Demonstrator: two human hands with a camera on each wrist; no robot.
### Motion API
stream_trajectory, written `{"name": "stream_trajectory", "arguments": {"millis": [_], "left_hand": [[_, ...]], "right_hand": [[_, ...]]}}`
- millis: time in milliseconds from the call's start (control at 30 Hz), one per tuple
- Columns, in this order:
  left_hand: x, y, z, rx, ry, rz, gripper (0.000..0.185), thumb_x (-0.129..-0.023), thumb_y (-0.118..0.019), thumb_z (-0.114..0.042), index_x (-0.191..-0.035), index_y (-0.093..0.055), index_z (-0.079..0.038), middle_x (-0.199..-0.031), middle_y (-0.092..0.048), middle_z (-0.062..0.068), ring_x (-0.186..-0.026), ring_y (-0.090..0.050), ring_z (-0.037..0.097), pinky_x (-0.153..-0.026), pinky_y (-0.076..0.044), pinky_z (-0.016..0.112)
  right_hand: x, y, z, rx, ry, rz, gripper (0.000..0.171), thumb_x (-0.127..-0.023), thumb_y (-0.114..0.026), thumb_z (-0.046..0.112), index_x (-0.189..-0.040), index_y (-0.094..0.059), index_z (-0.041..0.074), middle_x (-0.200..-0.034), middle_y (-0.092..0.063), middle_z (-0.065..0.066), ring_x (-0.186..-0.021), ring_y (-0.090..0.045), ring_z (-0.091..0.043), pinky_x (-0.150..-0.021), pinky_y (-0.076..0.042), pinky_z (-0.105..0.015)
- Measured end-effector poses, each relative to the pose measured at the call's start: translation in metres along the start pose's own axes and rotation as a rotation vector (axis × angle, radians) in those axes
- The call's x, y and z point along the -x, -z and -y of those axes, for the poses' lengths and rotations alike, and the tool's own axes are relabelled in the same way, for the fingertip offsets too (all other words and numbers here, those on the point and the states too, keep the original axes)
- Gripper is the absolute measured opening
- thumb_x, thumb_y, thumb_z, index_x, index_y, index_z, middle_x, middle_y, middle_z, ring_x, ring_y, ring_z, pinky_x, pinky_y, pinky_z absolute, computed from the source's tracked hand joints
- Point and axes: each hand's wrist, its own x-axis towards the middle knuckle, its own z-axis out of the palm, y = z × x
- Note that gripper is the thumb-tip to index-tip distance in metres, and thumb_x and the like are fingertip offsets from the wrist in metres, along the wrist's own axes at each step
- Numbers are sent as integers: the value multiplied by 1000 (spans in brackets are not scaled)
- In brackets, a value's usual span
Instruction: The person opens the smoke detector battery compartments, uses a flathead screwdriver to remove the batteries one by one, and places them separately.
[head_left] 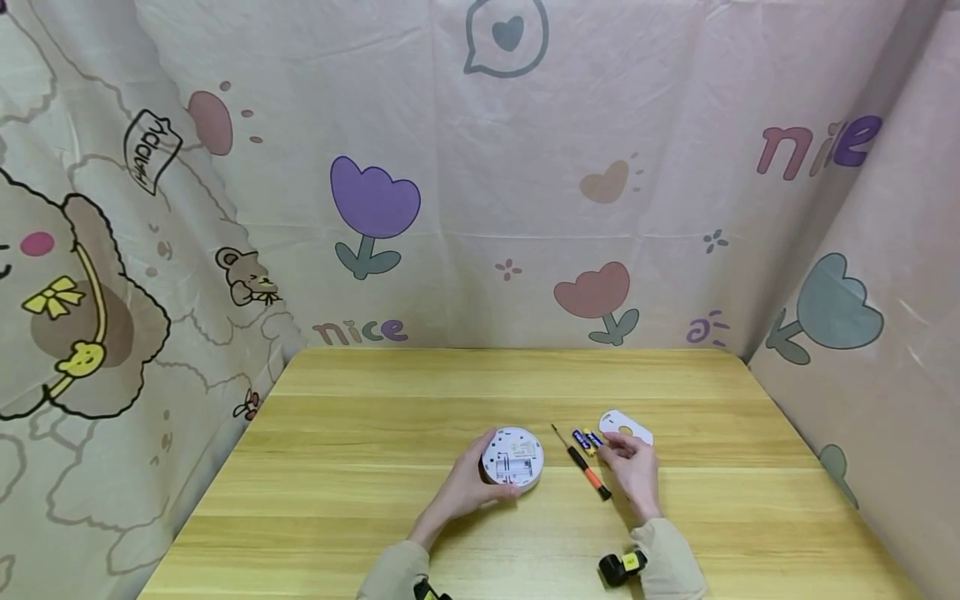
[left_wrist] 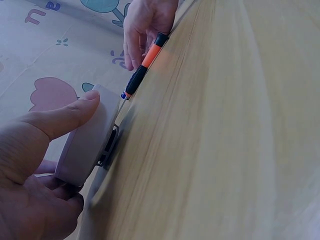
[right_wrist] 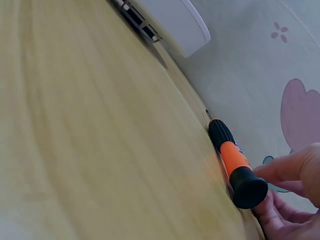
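On table [head_left: 375, 433]: left hand [head_left: 461, 487] grips round device [head_left: 512, 457], compartment empty; right hand [head_left: 633, 467] touches batteries [head_left: 588, 440].

A white round device [head_left: 512, 457], an orange-and-black screwdriver [head_left: 585, 465] and blue batteries [head_left: 587, 440] on a pale wood-grain table [head_left: 360, 467].

Both hands are bare, without gloves or rings. The left hand [head_left: 471, 483] and the right hand [head_left: 634, 467] come out of loose, long sleeves in a pale khaki-beige cloth, whose cuffs gather in soft folds at the wrists. A small black camera unit with a yellow patch sits strapped on the right sleeve [head_left: 670, 557] at about 8 o'clock from its cuff. A similar black and yellow unit shows partly at the lower edge of the left sleeve [head_left: 390, 575]. Fingernails are short and unpainted.
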Motion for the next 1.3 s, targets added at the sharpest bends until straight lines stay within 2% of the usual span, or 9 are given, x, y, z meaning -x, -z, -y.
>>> {"name": "stream_trajectory", "arguments": {"millis": [133, 233, 300, 500, 733, 933, 1100, 1200, 1300], "left_hand": [[0, -1, 0, -2, 1, -1, 107, -72, -90, -21, -155, -28, 6, -156, -37, 32, -143, -36, 52, -119, -27, 70], [0, -1, 0, -9, 0, -2, 107, -72, -90, -21, -154, -29, 6, -156, -37, 32, -143, -37, 52, -119, -28, 71], [0, -1, -1, -14, -1, -3, 106, -72, -90, -21, -154, -29, 5, -156, -37, 32, -143, -36, 53, -118, -27, 71], [-1, 0, 1, -9, 3, 4, 107, -73, -90, -23, -155, -28, 6, -157, -36, 32, -144, -36, 52, -119, -27, 70], [-1, 0, 2, 5, -9, 8, 107, -72, -90, -23, -154, -27, 7, -156, -36, 33, -143, -36, 53, -119, -27, 70], [-1, 0, 4, 22, -17, 7, 108, -73, -90, -23, -154, -27, 8, -156, -37, 33, -143, -37, 51, -120, -27, 69], [-1, 0, 3, 23, -29, 8, 107, -73, -90, -24, -154, -27, 9, -156, -37, 32, -144, -37, 50, -120, -27, 69], [0, 1, 2, 24, -25, 14, 107, -74, -89, -25, -154, -26, 9, -156, -36, 33, -144, -36, 51, -120, -26, 69], [0, 1, 2, 20, -23, 18, 107, -74, -89, -24, -154, -26, 9, -156, -35, 33, -144, -35, 52, -120, -26, 69]], "right_hand": [[1, -1, 1, -13, 34, -39, 25, -87, -71, -2, -111, -72, -7, -106, -70, -25, -70, -57, 7, -66, -51, -9], [1, -3, 6, -70, 60, -45, 23, -88, -69, -3, -110, -71, -9, -104, -67, -22, -67, -59, 6, -62, -53, -11], [3, -5, 12, -101, 71, -24, 23, -88, -68, -5, -111, -71, -8, -103, -65, -18, -67, -59, 5, -61, -54, -12], [20, -14, 43, -114, 216, 58, 18, -87, -67, -11, -105, -71, -13, -101, -67, -29, -70, -59, -1, -63, -51, -10], [18, -35, 36, -85, 310, 141, 16, -86, -70, -7, -101, -74, -7, -97, -69, -20, -72, -56, 2, -65, -52, -10], [22, -44, 42, -70, 298, 252, 19, -88, -69, -3, -107, -74, -3, -106, -70, -15, -85, -62, -5, -78, -56, -14], [27, -50, 46, -53, 289, 375, 27, -92, -68, 2, -119, -70, -1, -126, -66, -19, -106, -69, -26, -95, -60, -26], [28, -53, 48, -43, 289, 465, 35, -96, -63, 5, -130, -63, -2, -139, -60, -23, -120, -65, -38, -106, -54, -39], [28, -55, 50, -19, 282, 535, 41, -100, -58, 8, -139, -56, -2, -147, -54, -22, -132, -57, -39, -114, -45, -48]]}}
